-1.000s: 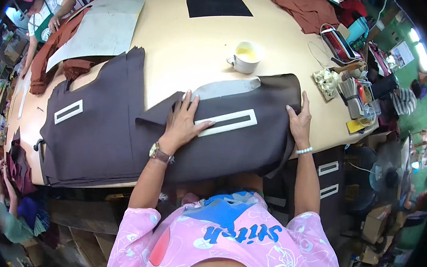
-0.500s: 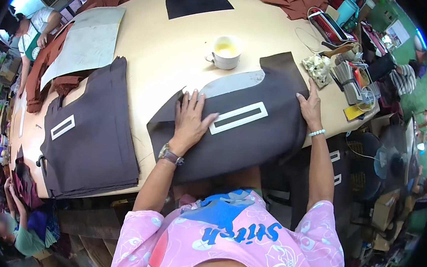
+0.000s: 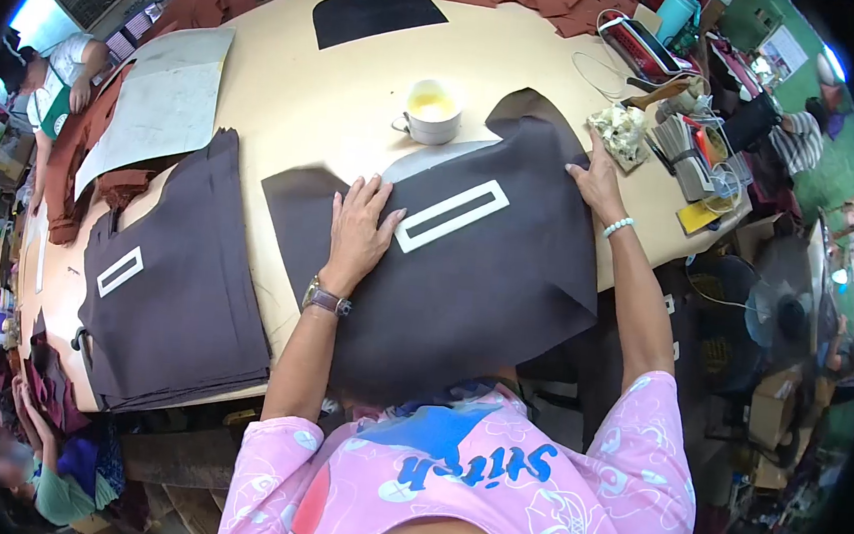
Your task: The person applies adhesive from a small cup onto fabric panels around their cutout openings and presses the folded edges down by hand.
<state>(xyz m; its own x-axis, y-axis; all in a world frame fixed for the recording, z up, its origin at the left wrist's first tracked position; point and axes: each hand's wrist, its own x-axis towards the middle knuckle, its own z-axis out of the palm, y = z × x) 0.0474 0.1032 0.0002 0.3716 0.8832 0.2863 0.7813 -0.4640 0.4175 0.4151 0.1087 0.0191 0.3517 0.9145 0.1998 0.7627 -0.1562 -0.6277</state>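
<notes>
A large dark brown sheet (image 3: 465,295), like leather or fabric, lies over the near table edge towards my body. A white rectangular frame (image 3: 451,216) with a slot in its middle is on it. My left hand (image 3: 358,231) rests flat on the sheet, left of the white frame, fingers spread. At the sheet's right edge is my right hand (image 3: 602,188), its thumb by the edge and fingers stretched out. The sheet's far right corner curls up. Part of a grey flat piece (image 3: 435,159) shows beyond its far edge.
A stack of similar brown sheets (image 3: 180,288) lies left. A cup with yellow contents (image 3: 432,112) stands beyond my hands. A black panel (image 3: 379,15) lies farther back. To the right are a crumpled pale lump (image 3: 619,134) and a phone (image 3: 648,45). Another person (image 3: 66,78) is at far left.
The brown sheet has moved left and towards me, and its far right corner has curled up. Less of the grey piece shows. Both hands have shifted left, along with a slight view shift.
</notes>
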